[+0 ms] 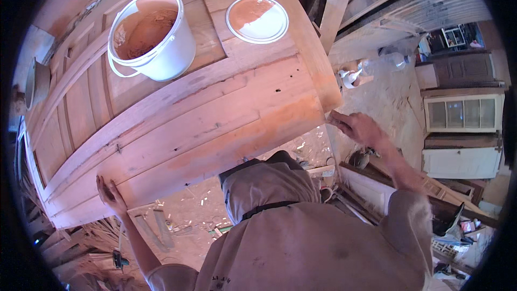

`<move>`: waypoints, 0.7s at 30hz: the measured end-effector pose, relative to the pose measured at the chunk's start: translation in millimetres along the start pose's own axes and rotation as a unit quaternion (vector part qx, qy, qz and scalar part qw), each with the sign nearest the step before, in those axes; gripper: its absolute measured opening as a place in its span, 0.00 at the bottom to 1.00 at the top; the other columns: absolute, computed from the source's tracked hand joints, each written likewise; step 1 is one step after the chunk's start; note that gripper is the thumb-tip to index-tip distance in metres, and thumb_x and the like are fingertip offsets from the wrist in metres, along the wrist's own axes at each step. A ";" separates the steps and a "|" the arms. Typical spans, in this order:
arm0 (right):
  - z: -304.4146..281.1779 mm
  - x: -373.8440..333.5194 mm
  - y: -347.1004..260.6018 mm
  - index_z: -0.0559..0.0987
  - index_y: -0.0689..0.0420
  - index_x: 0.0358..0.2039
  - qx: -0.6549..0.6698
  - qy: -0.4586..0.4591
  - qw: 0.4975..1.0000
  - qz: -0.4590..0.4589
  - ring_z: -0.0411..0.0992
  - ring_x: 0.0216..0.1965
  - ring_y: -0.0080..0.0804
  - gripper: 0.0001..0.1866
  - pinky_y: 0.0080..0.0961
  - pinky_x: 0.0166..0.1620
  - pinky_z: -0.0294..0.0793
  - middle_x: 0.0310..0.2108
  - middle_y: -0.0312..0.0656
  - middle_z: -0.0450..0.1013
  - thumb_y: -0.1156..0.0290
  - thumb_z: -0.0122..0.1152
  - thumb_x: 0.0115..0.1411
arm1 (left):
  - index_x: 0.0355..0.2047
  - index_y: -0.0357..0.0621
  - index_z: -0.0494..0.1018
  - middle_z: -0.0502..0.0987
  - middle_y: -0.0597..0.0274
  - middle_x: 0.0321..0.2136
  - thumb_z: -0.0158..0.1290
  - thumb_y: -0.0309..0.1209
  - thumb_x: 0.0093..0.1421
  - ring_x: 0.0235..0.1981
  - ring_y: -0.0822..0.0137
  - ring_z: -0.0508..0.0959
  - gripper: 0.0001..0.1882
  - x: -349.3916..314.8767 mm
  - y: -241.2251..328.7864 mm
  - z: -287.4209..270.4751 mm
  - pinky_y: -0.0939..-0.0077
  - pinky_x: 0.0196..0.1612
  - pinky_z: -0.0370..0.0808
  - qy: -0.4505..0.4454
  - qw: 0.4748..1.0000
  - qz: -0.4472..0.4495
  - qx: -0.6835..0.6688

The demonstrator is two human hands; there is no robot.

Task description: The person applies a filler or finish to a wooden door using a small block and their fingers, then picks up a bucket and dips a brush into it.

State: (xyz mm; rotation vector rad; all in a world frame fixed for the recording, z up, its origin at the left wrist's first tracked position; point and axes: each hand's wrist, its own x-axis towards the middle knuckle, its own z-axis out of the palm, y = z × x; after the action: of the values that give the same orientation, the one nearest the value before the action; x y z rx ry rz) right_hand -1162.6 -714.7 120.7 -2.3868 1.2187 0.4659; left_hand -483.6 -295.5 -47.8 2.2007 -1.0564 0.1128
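Observation:
A large panelled wooden door (pixel 215 113), with small dark holes and orange-brown smears along its near boards, lies flat before me. My left hand (pixel 110 194) rests on its near edge at the left, fingers apart and nothing held. At the near right corner, my right hand (pixel 360 128) is closed with the fingertips against the door's end; what it holds, if anything, is too small to tell. On the door stands a white plastic bucket (pixel 175 54) with brown filler (pixel 151 32) inside. To its right lies a round white lid (pixel 266 28), partly coated in brown.
White-tipped bottles (pixel 353 78) and a clear plastic bottle (pixel 397 60) are on the floor at the right. A glazed white cabinet door (pixel 463 113) is beyond. Wood offcuts (pixel 156 229) and shavings litter the floor below. A metal basin (pixel 37 83) is at the far left.

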 end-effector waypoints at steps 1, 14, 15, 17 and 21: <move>5.0 -5.5 1.4 0.72 0.42 0.61 0.042 0.046 0.998 -0.011 0.78 0.31 0.56 0.23 0.49 0.36 0.77 0.25 0.55 0.76 0.62 0.59 0.66 | 0.60 0.30 0.67 0.66 0.41 0.63 0.51 0.36 0.70 0.64 0.48 0.67 0.25 -2.7 4.0 5.3 0.56 0.66 0.63 0.003 1.000 -0.011 -0.006; 103.1 -24.1 -30.6 0.69 0.43 0.65 0.129 0.195 0.969 0.075 0.75 0.29 0.55 0.28 0.47 0.33 0.76 0.29 0.53 0.74 0.69 0.60 0.65 | 0.60 0.29 0.66 0.63 0.41 0.65 0.50 0.36 0.71 0.65 0.50 0.65 0.24 0.0 2.9 2.5 0.58 0.66 0.65 -0.001 0.999 -0.014 -0.035; 89.2 -28.8 -25.2 0.69 0.43 0.65 0.116 0.177 0.975 0.059 0.76 0.29 0.55 0.28 0.47 0.34 0.77 0.28 0.52 0.74 0.69 0.60 0.64 | 0.60 0.29 0.66 0.62 0.41 0.65 0.50 0.36 0.71 0.65 0.50 0.65 0.25 -1.8 0.2 -0.2 0.58 0.66 0.65 -0.002 1.000 -0.014 -0.024; 64.7 -30.8 -28.8 0.70 0.43 0.65 0.075 0.129 0.989 0.024 0.76 0.29 0.54 0.28 0.47 0.34 0.78 0.28 0.51 0.73 0.68 0.60 0.64 | 0.60 0.28 0.65 0.62 0.41 0.66 0.49 0.37 0.71 0.66 0.51 0.64 0.25 1.0 9.3 3.1 0.59 0.66 0.65 -0.006 0.997 -0.037 -0.072; 29.8 8.2 -24.6 0.67 0.36 0.65 -0.078 0.020 0.995 -0.058 0.78 0.29 0.51 0.27 0.46 0.32 0.80 0.35 0.48 0.77 0.57 0.57 0.65 | 0.61 0.29 0.64 0.61 0.41 0.66 0.49 0.37 0.71 0.66 0.51 0.63 0.25 1.8 7.2 4.6 0.59 0.67 0.65 -0.016 0.994 -0.053 -0.098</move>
State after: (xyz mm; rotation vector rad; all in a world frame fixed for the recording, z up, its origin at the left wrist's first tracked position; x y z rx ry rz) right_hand -1140.8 -692.2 96.5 -2.5932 1.0889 0.4947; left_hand -488.5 -302.6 -46.7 2.0809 -0.9236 -0.0710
